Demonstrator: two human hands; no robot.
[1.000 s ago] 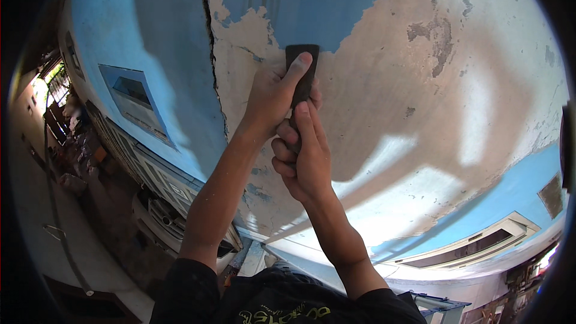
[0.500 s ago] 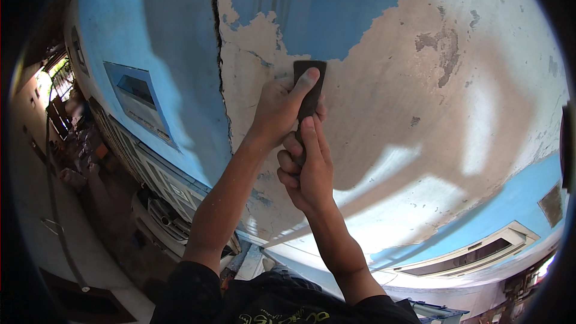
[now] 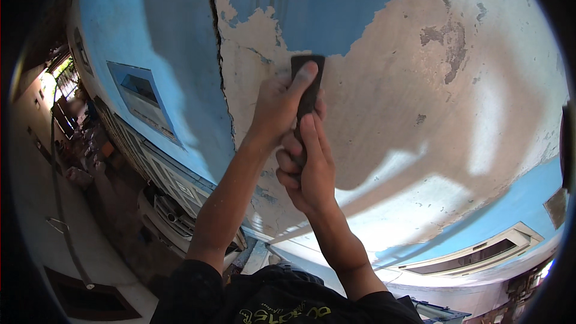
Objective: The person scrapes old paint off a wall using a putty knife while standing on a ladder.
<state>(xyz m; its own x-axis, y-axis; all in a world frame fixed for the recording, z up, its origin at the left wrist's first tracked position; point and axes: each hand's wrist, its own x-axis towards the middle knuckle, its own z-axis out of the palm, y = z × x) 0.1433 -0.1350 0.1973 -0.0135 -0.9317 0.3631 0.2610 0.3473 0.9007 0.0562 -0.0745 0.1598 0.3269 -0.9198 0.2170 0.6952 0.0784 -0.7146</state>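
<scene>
Both my hands grip a dark, flat-bladed scraper (image 3: 311, 92), its wide end turned up against the wall (image 3: 372, 102). My left hand (image 3: 277, 108) is closed around the blade, with the thumb pressed flat along its face. Lower down, my right hand (image 3: 313, 171) wraps the narrow handle, most of which its fingers hide. The scraper's top edge lies at the ragged lower border of the blue paint (image 3: 324, 12). Below that border the wall shows bare, pale plaster.
A long dark crack (image 3: 219, 72) runs down the wall left of my hands. Farther left are a blue-framed window opening (image 3: 141, 99) and a parked vehicle (image 3: 171, 213) below. A pale-framed opening (image 3: 474, 255) is at the lower right.
The view has shifted slightly, so the wall sits a little to the right. The scraper and my left hand have moved slightly up and left; both grips stay the same.
</scene>
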